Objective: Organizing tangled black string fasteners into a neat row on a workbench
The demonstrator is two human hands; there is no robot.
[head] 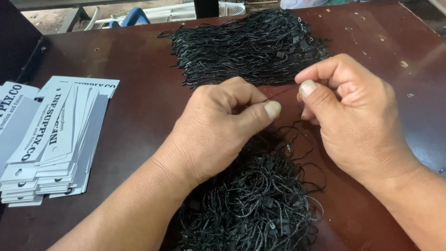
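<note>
So, big dark brown table (139,116) with a bundle of straight black tag strings (251,46) at the far side and a tangled pile of looped strings (260,200) near the body (lower edge cut off). White printed hang tags (51,139) fan out at left. Left hand (218,130) and right hand (353,116) each pinch one thin black string (283,93) between them, thumbs up; its ends are hidden.

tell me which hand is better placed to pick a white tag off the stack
Probably the left hand: the stack of white tags lies on its side of the table, while the right hand is farther off; both pinch a black string.
</note>
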